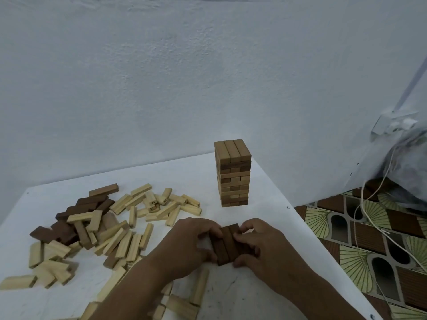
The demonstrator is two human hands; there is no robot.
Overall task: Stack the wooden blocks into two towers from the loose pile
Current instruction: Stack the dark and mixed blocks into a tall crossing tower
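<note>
A finished tower [233,174] of light and dark wooden blocks stands near the far right corner of the white table [265,199]. In front of it, a row of dark brown blocks [227,244] lies side by side on the table. My left hand [191,241] presses on the row's left side and my right hand [261,245] on its right side, fingers curled around the blocks. A loose pile [104,229] of pale and dark blocks spreads across the table's left half.
More pale blocks [184,299] lie near the front edge under my forearms. The wall is right behind the table. On the right, a patterned floor [369,241] with white cables [365,211] and a grey bag [406,172].
</note>
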